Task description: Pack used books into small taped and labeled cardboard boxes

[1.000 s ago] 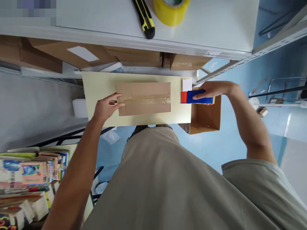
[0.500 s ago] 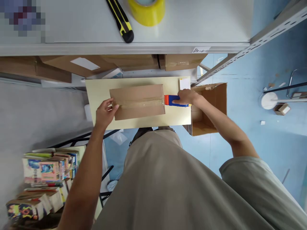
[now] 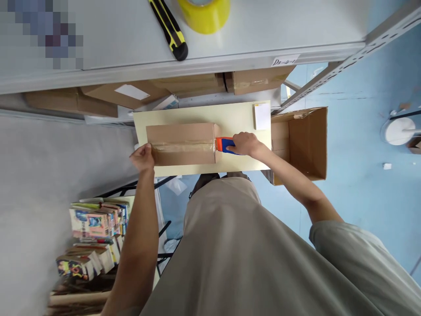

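The taped cardboard box (image 3: pixel 182 144) lies flat on the pale board (image 3: pixel 237 115), stiff and probably light, best steadied by its short ends. At the box's left end the left hand (image 3: pixel 143 157) presses against the edge; at its right end the right hand (image 3: pixel 245 143) is closed around the blue-and-orange tool (image 3: pixel 224 144), whose tip touches the tape seam. Beyond the box, 1 white pad (image 3: pixel 262 116) lies on the board and an open carton (image 3: pixel 305 142) stands to the right.

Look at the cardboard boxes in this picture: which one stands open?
The cardboard box on the floor right of the cream board: its flaps gape and its inside shows. The taped box between both hands and the shelf boxes are closed.
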{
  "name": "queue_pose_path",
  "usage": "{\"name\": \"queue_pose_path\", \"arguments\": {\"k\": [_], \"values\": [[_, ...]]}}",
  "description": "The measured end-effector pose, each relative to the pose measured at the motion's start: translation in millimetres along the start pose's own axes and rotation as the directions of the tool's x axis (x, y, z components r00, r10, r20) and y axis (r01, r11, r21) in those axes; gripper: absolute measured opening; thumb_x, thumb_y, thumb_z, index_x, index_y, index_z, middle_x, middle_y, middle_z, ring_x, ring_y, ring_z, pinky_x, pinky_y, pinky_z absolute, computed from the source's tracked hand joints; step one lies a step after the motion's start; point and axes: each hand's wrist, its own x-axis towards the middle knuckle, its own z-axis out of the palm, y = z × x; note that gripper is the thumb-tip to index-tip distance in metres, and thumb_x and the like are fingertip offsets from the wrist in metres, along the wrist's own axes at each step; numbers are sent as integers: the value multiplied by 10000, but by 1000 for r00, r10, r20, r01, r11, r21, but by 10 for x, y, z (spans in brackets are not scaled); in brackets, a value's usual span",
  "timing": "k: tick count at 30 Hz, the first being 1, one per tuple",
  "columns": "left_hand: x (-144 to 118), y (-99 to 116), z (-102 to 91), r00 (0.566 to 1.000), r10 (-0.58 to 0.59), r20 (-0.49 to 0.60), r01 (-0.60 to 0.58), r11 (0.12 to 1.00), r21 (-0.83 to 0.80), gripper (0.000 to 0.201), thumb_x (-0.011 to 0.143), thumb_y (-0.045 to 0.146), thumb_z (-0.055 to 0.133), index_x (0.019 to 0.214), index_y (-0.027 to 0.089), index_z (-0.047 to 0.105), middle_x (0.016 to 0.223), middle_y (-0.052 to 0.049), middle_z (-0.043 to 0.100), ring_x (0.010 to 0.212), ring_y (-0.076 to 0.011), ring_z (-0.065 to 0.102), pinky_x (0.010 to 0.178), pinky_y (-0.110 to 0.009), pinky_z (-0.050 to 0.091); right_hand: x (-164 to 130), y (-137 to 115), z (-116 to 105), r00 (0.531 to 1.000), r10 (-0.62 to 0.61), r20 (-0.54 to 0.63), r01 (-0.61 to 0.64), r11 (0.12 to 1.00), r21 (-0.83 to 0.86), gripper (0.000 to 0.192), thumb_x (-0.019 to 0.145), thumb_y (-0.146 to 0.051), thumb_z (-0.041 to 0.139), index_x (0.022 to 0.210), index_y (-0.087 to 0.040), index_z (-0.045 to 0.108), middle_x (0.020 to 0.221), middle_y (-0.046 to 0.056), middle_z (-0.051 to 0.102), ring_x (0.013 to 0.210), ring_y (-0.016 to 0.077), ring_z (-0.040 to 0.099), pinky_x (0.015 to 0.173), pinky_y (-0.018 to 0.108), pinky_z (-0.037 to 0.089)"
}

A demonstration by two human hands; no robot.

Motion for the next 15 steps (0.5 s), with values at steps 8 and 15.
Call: {"name": "queue_pose_path", "arguments": {"k": [8, 15], "values": [[-56, 143, 33, 964, -215, -154, 201, 974, -101, 209, 1048, 95, 634, 855, 176, 635, 732, 52, 632, 946, -173, 690, 1047, -340, 598, 246, -279, 546, 980, 102, -173, -78, 987, 140, 335, 1130, -397, 642, 1265, -151, 825, 1168, 249, 860, 1121, 405, 798, 845, 452, 574], [-121, 55, 69, 984, -53, -168, 76, 988, 132, 321, 1069, 221, 564, 749, 240, 560, 727, -2, 593, 886, -237, 705, 975, -374, 592, 42, -13, 882, 931, 292, -219, -78, 745, 662, 687, 1179, -773, 415, 1405, -170, 657, 1212, 213, 842, 1111, 341, 804, 884, 373, 598]]}}
